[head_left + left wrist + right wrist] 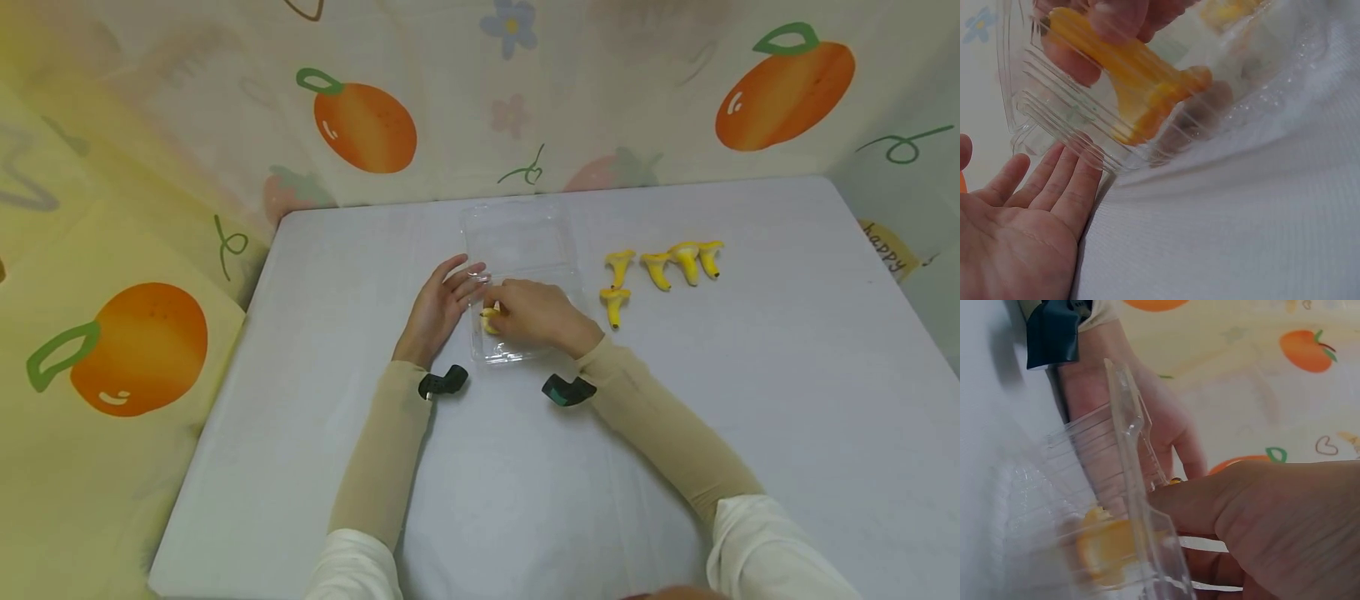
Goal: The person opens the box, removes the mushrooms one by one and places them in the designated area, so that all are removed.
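A clear plastic clamshell box point(517, 237) lies with its lid folded back. My right hand point(536, 312) reaches into its base and pinches a yellow mushroom point(491, 322), which looks artificial, with a dark stem tip. Through the box wall in the left wrist view, the same mushroom point(1141, 81) shows its flared cap low, near the base. Another yellow piece point(1229, 12) is partly visible deeper in the box. Palm up, my left hand point(438, 308) stands at the box's left side, its extended fingers point(1075, 187) against the outer wall.
Several more yellow mushrooms point(687, 260) lie right of the box on the white-covered table point(750, 400), two of them point(615, 307) nearer the box. A fruit-print curtain point(442, 108) hangs behind the table's back edge. Each wrist carries a dark camera mount point(568, 390).
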Tool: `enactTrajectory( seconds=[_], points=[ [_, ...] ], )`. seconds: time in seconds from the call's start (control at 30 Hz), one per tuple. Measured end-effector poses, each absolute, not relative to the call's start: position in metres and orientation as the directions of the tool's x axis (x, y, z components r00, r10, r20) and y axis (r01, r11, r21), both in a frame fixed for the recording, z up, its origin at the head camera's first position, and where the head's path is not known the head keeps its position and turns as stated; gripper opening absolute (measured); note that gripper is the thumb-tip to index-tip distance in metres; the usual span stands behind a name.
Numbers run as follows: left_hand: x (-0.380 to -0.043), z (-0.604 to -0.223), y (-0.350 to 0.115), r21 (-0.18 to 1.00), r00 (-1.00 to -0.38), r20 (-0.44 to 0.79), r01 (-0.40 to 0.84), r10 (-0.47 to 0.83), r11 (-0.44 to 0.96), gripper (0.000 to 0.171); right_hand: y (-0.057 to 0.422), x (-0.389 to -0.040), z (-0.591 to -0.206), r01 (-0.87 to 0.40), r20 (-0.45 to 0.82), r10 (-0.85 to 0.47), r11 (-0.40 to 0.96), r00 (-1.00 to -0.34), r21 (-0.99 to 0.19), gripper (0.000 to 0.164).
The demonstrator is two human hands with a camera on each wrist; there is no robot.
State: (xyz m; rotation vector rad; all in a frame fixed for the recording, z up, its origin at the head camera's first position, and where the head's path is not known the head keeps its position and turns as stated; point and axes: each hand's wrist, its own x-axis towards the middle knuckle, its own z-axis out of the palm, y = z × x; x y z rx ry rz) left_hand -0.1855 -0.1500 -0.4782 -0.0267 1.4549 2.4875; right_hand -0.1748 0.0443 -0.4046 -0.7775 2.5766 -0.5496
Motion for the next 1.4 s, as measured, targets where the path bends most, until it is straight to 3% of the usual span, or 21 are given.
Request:
enactTrajectory(
  seconds=[0.2,0.37,0.53,0.73,0.93,1.13,1.4],
  points=[
    [-0.185,-0.478,-0.149,0.850,-0.966,-0.152,-0.235,0.209,-0.471,0.054,0.049,-0.175,-0.402,-0.403,-0.264,-0.572,0.773,-0.777,-0.490,0.024],
    [-0.185,-0.478,-0.149,0.845,-0.967,-0.153,-0.236,0.206,-0.480,0.054,0.053,-0.174,-0.401,-0.412,-0.218,-0.589,0.740,-0.778,-0.532,0.013],
    [-0.184,-0.479,-0.149,0.851,-0.966,-0.157,-0.237,0.205,-0.469,0.054,0.056,-0.174,-0.399,-0.417,-0.181,-0.593,0.720,-0.784,-0.554,0.013],
    [-0.185,-0.479,-0.149,0.856,-0.966,-0.156,-0.237,0.209,-0.459,0.055,0.056,-0.174,-0.398,-0.425,-0.145,-0.585,0.717,-0.798,-0.552,0.017],
    [-0.186,-0.480,-0.150,0.849,-0.965,-0.157,-0.240,0.209,-0.471,0.054,0.055,-0.173,-0.399,-0.426,-0.026,-0.573,0.638,-0.819,-0.641,0.019],
    [-0.185,-0.480,-0.151,0.856,-0.963,-0.169,-0.248,0.209,-0.453,0.054,0.058,-0.171,-0.397,-0.447,0.050,-0.570,0.585,-0.820,-0.677,0.033],
    [-0.185,-0.478,-0.150,0.867,-0.967,-0.163,-0.236,0.197,-0.438,0.054,0.065,-0.170,-0.397,-0.417,0.002,-0.552,0.626,-0.834,-0.659,0.043]
  ],
)
